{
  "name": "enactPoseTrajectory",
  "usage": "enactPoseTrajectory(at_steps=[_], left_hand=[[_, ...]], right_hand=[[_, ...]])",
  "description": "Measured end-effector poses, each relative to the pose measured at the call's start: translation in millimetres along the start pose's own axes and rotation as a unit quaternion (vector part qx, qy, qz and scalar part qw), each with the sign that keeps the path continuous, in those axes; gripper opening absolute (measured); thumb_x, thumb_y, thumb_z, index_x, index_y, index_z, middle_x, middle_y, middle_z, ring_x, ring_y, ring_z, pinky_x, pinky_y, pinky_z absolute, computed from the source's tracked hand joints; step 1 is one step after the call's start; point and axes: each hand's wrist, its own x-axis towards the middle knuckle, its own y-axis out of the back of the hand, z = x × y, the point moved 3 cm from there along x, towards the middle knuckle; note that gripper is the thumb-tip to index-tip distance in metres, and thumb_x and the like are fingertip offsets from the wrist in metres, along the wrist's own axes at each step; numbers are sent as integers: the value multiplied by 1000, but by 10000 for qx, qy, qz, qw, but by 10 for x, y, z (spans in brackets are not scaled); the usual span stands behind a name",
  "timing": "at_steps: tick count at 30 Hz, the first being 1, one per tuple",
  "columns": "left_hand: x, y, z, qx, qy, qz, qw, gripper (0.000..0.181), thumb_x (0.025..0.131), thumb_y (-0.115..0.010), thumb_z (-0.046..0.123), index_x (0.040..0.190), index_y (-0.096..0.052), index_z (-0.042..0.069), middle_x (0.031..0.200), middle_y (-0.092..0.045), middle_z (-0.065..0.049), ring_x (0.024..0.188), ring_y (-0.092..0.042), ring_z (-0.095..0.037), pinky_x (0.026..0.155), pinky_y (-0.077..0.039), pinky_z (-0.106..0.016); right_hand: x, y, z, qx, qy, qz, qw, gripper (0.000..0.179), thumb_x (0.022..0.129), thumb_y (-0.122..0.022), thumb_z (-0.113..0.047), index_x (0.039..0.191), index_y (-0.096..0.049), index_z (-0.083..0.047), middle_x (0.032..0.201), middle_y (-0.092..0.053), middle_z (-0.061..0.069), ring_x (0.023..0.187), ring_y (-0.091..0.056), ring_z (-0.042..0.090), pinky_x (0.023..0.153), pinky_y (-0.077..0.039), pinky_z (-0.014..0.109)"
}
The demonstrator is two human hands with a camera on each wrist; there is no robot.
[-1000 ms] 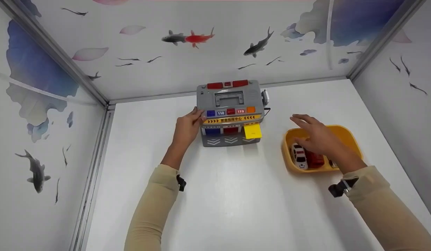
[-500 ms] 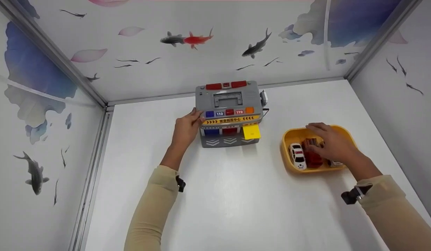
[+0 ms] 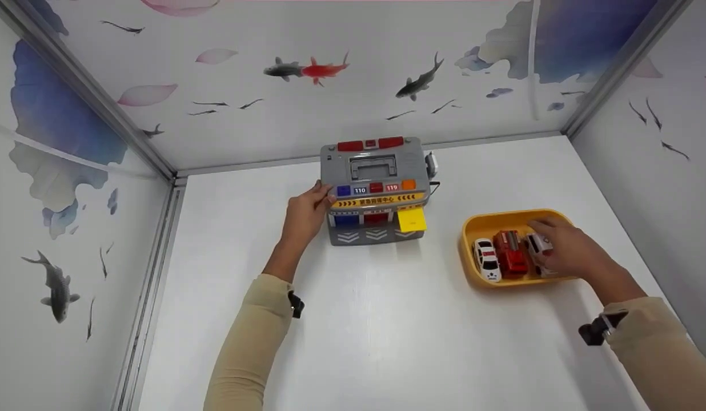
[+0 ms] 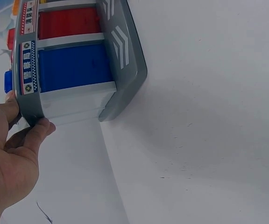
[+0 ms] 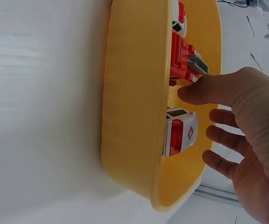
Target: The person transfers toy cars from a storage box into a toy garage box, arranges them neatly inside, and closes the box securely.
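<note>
A grey toy garage [image 3: 407, 165], with blue and red doors and a lowered yellow flap [image 3: 412, 220], stands against the back wall. My left hand [image 3: 305, 214] pinches the left corner of its roof; in the left wrist view the thumb lies on top and the fingers [image 4: 40, 133] under the edge. At the right, a yellow tub [image 3: 472, 273] holds three toy vehicles: a white police car [image 3: 486, 260], a red fire engine [image 3: 510, 254] and a white ambulance [image 3: 539, 244]. Over the ambulance reaches my right hand [image 5: 251, 126], fingers loosely spread, thumb between ambulance and fire engine.
White panels with painted fish and petals enclose the white table [image 3: 364, 331] at the back and both sides. Metal rails [image 3: 150, 274] run along the panel joints. A small handle [image 3: 436, 185] juts from the garage's right side.
My right hand has moved right and down into the tub, from above the police car to the ambulance, uncovering the fire engine. The left hand keeps its grip on the garage.
</note>
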Motion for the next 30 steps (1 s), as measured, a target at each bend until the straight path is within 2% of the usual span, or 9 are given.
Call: enactPoseTrajectory(at_steps=[6, 10, 14, 18, 24, 30], left_hand=[[-16, -4, -28, -51, 21, -6, 10000, 49, 111, -65, 38, 152, -66, 11, 165, -54, -17, 153, -57, -33, 123, -52, -44], [-8, -3, -36, -67, -16, 26, 10000, 48, 111, -65, 37, 152, -66, 11, 165, -54, -17, 154, -57, -32, 124, -52, -44], [-2, -3, -13, -43, 23, 0, 10000, 48, 112, -65, 37, 153, -66, 12, 166, -53, -16, 155, -55, -32, 125, -51, -44], [-24, -6, -11, -39, 74, 2, 10000, 47, 112, -65, 36, 153, -66, 13, 167, -52, -17, 154, -56, -32, 124, -51, -44], [-32, -5, -5, -66, 86, -32, 9999, 47, 112, -65, 37, 153, -66, 14, 167, -51, -16, 154, -56, -32, 124, -52, -44], [-5, -1, -4, 53, 11, 3, 10000, 49, 111, -65, 39, 152, -67, 12, 165, -54, -16, 154, -57, -32, 125, -50, -44]], right_hand=[[-39, -53, 115, -7, -364, -305, 9989, 88, 86, -85, -7, 163, -45, 4, 164, -39, 37, 136, -51, 62, 112, -48, 80], [-36, -60, 120, -64, -435, -449, 9980, 95, 81, -90, -8, 164, -45, 1, 164, -39, 37, 135, -49, 65, 112, -45, 84], [-21, -65, 113, -173, -506, -633, 9966, 97, 83, -88, -6, 168, -41, -3, 166, -36, 37, 136, -46, 68, 113, -42, 86], [-2, -70, 101, -279, -384, -628, 9969, 97, 87, -89, -8, 170, -38, -5, 167, -35, 37, 139, -45, 69, 115, -37, 87], [7, -94, 121, -373, -246, -608, 9971, 88, 94, -86, -15, 168, -41, -4, 167, -34, 38, 136, -49, 71, 114, -38, 87], [31, -112, 138, -354, -202, -670, 9969, 95, 91, -90, -19, 168, -38, 0, 168, -30, 39, 136, -47, 74, 115, -37, 88]])
